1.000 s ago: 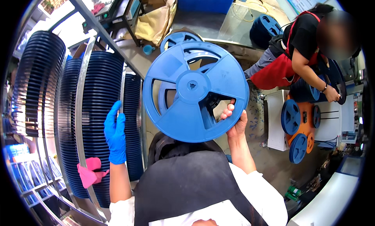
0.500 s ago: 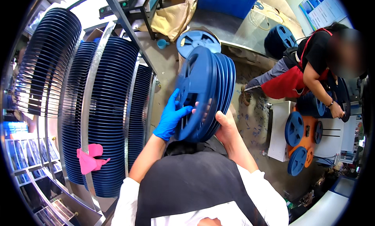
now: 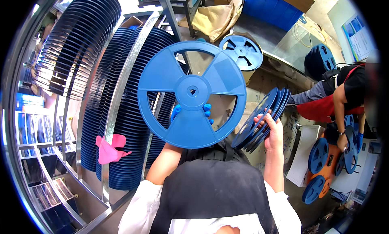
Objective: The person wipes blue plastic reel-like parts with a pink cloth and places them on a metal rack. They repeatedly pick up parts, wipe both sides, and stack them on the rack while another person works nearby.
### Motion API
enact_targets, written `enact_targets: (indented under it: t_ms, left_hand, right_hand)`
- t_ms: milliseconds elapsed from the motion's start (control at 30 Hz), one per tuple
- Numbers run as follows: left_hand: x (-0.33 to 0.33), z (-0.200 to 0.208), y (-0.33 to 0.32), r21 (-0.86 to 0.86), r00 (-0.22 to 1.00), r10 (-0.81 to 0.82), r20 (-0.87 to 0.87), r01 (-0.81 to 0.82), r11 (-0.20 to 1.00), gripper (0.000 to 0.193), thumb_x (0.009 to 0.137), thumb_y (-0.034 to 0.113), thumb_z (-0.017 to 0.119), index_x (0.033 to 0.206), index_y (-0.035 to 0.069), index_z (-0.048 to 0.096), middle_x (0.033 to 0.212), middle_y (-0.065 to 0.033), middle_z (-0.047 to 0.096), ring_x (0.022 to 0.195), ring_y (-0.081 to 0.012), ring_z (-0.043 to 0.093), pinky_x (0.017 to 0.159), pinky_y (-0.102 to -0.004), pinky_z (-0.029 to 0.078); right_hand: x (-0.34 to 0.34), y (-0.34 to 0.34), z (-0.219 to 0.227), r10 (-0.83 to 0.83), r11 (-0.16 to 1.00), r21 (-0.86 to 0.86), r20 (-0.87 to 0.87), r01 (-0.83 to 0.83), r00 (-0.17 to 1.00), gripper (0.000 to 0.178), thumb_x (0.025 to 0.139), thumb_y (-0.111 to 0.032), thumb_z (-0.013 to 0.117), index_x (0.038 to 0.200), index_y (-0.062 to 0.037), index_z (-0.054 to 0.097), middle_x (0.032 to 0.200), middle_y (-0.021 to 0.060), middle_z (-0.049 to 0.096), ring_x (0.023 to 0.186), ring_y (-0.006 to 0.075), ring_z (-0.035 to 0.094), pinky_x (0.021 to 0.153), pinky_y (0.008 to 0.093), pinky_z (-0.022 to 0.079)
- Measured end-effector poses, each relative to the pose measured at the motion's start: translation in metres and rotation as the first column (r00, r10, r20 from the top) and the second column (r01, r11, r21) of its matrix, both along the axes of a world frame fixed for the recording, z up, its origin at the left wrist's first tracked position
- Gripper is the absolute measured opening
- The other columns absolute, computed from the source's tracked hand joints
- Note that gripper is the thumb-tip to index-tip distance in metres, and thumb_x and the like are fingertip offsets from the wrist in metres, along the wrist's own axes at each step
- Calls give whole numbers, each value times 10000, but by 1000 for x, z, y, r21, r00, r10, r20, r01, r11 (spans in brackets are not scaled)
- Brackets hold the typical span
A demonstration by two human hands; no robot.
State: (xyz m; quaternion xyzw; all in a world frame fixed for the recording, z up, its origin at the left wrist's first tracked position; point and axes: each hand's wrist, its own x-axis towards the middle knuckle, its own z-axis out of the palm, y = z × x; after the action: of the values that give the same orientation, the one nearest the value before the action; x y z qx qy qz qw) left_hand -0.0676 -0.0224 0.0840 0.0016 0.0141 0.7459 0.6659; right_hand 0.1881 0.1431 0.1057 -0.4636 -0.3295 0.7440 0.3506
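Note:
A single blue plastic reel [image 3: 191, 130], round with three openings and a small centre hole, stands face-on before my chest. My left hand [image 3: 208, 110], in a blue glove, grips it from behind; only some fingertips show through and beside its openings. Off to the right, my bare right hand [image 3: 274, 130] is closed around the edges of several more blue reels [image 3: 259, 114], tilted and fanned slightly apart. The two hands are separated, with a gap between the single reel and the bunch.
On the left, a metal rack [image 3: 123, 78] holds long rows of dark blue reels, with a pink cloth [image 3: 111, 149] on its post. Another reel [image 3: 242, 52] lies atop a container ahead. At right, a co-worker [image 3: 344, 92] handles reels beside an orange machine [image 3: 324, 171].
One reel has come away from the bunch and turned flat toward me in my left hand. My right hand has carried the others rightward. The view has swung slightly left.

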Motion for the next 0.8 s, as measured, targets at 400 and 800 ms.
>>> enact_targets:
  t_ms: [400, 800]
  left_hand:
    - [-5, 5, 7, 38, 998, -65, -27, 66, 997, 847, 871, 557, 565, 1475, 58, 245, 1426, -237, 369, 1138, -327, 553, 971, -493, 474]
    - [-8, 19, -3, 11, 981, -178, 78, 177, 984, 790, 864, 556, 543, 1431, 46, 335, 1272, -287, 489, 1032, -356, 599, 887, -507, 505]
  right_hand:
    - [20, -4, 3, -56, 998, 10, -14, 56, 998, 400, 793, -100, 533, 1154, 73, 545, 1071, 187, 650, 871, 279, 683, 771, 402, 576]
    - [15, -10, -7, -115, 993, -12, -96, 114, 989, 375, 802, -117, 555, 1130, 64, 561, 1046, 177, 663, 877, 268, 679, 783, 400, 571]
